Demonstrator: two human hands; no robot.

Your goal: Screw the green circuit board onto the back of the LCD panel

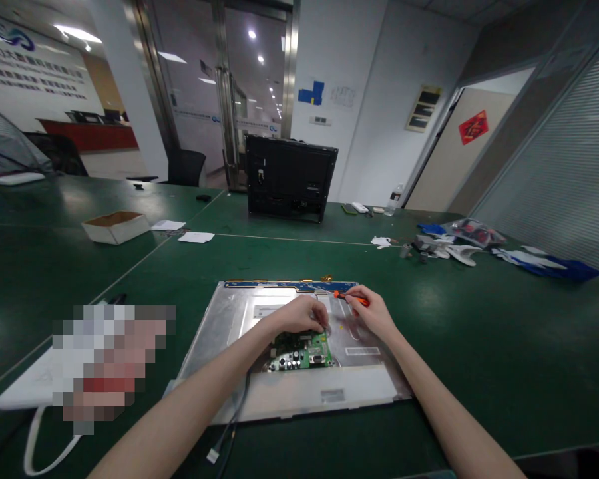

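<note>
A display panel with a bare metal back [214, 339] lies flat on the table before me. My right hand [374, 311] grips a screwdriver [361, 301] with an orange and black handle, held nearly level, its shaft pointing left over the blue strip board [289, 286] along the panel's far edge. My left hand [304, 315] is closed, fingertips pinched down at the far side of the green circuit board [299, 358] on the panel. What those fingertips hold, if anything, is hidden. From the board's left side a dark cable [242, 402] runs toward me, ending in a white plug [212, 456].
On the green table [479, 332] a black monitor housing [289, 179] stands upright beyond the panel. At left are an open box [117, 227], papers [196, 237] and a white device [34, 382] with a blurred patch. Bags and gloves [462, 253] lie at far right, near a bottle [393, 199].
</note>
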